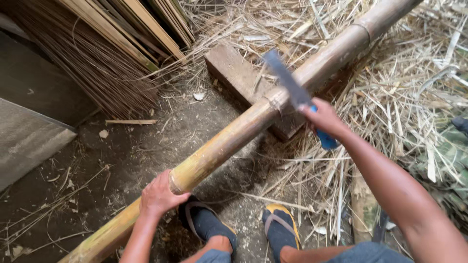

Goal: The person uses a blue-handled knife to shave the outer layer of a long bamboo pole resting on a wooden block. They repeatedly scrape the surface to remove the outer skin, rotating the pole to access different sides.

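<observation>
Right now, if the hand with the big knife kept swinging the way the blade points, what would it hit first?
Probably the bamboo pole, near its ring-shaped joint. The right hand holds the knife just above it, though the blade's blur makes depth unclear.

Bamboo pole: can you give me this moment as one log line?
left hand: grips bamboo pole | right hand: holds blue-handled blade at pole node | pole rests on wood block | ground: straw

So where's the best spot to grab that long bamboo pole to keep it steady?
Probably the bamboo pole near its low end, from above, as the left hand does. It slopes up across a wooden block, and the right hand holds a knife by a ring higher up, so low keeps fingers clear.
</observation>
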